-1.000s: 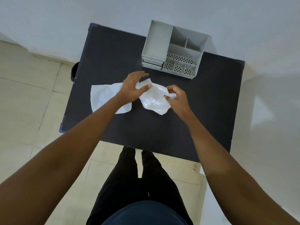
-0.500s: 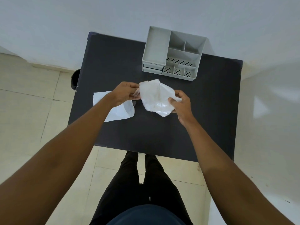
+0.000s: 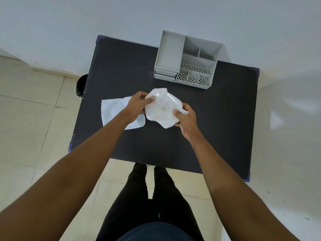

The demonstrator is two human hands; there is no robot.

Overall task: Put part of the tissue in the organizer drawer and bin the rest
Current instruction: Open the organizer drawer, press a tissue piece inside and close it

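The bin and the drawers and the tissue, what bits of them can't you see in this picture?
Head view only:
- Dark bin: mostly hidden behind the black table's left edge; contents unseen.
- Organizer drawers: closed, so their insides are hidden.
- Flat tissue piece: its right part is covered by the left hand.
- Crumpled tissue: its underside is hidden by itself and the right hand.

crumpled white tissue (image 3: 162,108) held mid-table, flat piece (image 3: 112,111) left, grey organizer (image 3: 186,60) rear
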